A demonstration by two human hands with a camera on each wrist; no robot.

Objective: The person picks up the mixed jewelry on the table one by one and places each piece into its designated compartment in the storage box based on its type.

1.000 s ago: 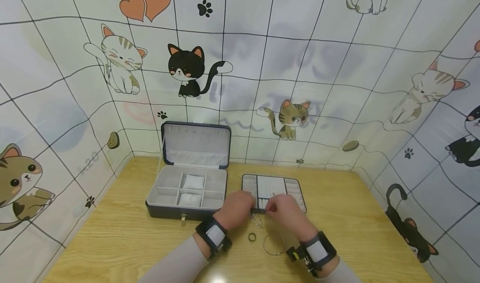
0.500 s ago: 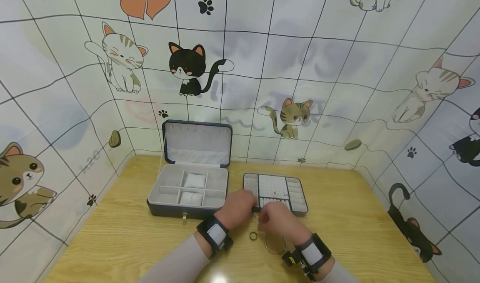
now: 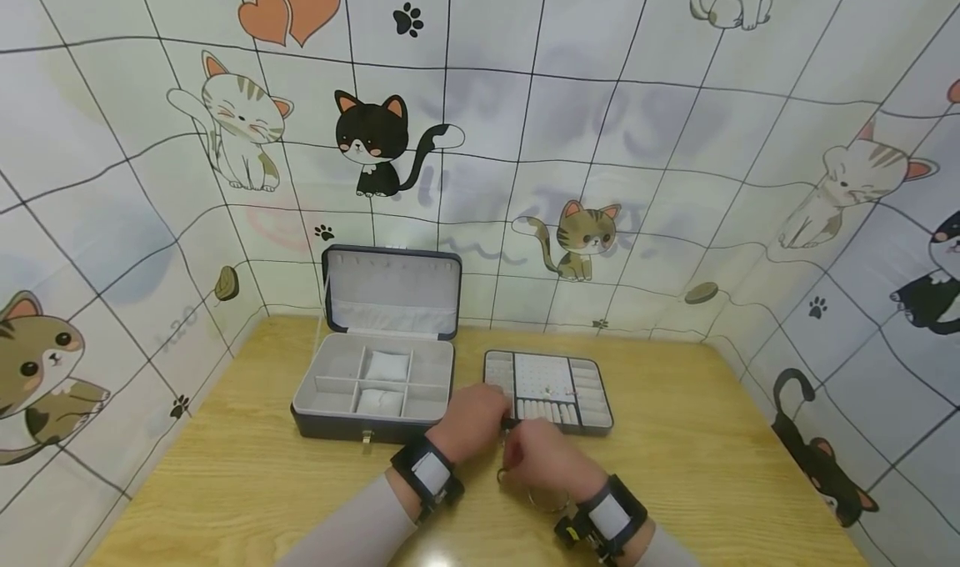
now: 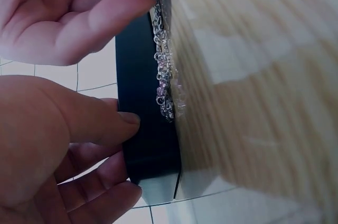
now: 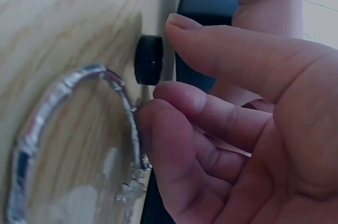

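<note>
My left hand [image 3: 472, 421] grips the near left corner of a jewelry tray [image 3: 591, 383]; in the left wrist view the thumb lies on its dark side wall [image 4: 145, 155]. My right hand [image 3: 551, 457] is just in front of the tray, low over the tabletop. In the right wrist view its thumb and fingers are parted beside a dark ring [image 5: 149, 60], with a gap between them. A silver bangle [image 5: 39, 110] lies on the table below that hand. Along the tray's front wall is a chain bracelet [image 4: 162, 71] with pinkish stones.
To the left stands a jewelry box [image 3: 322, 425] with its lid [image 3: 393, 288] raised. Small white cushions [image 3: 388, 365] sit in two of its compartments. Small pieces of jewelry [image 3: 551, 392] rest on the tray. A cat-print sheet [image 3: 487, 133] surrounds the wooden table [image 3: 675, 467].
The right hand has come back from over the tray, toward me and slightly left, down to the ring. The left hand stays at the tray's corner.
</note>
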